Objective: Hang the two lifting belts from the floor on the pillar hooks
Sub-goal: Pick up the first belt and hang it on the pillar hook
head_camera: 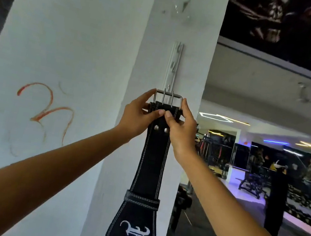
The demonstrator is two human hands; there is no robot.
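Observation:
A black lifting belt (153,158) with white stitching and white lettering hangs straight down in front of a white pillar (76,43). Its steel two-prong buckle (168,97) is at the top, level with the lowest hook of a vertical metal hook rail (173,67) screwed to the pillar's narrow face. My left hand (138,115) pinches the belt's top end from the left, thumb on the leather. My right hand (180,126) grips the same end from the right. Whether the buckle sits on the hook I cannot tell. A second belt is not in view.
An orange scrawl (47,108) marks the pillar's broad face. To the right, a mirrored gym wall (287,160) shows benches, weight racks and a dark standing figure. Dark floor runs along the pillar's right side.

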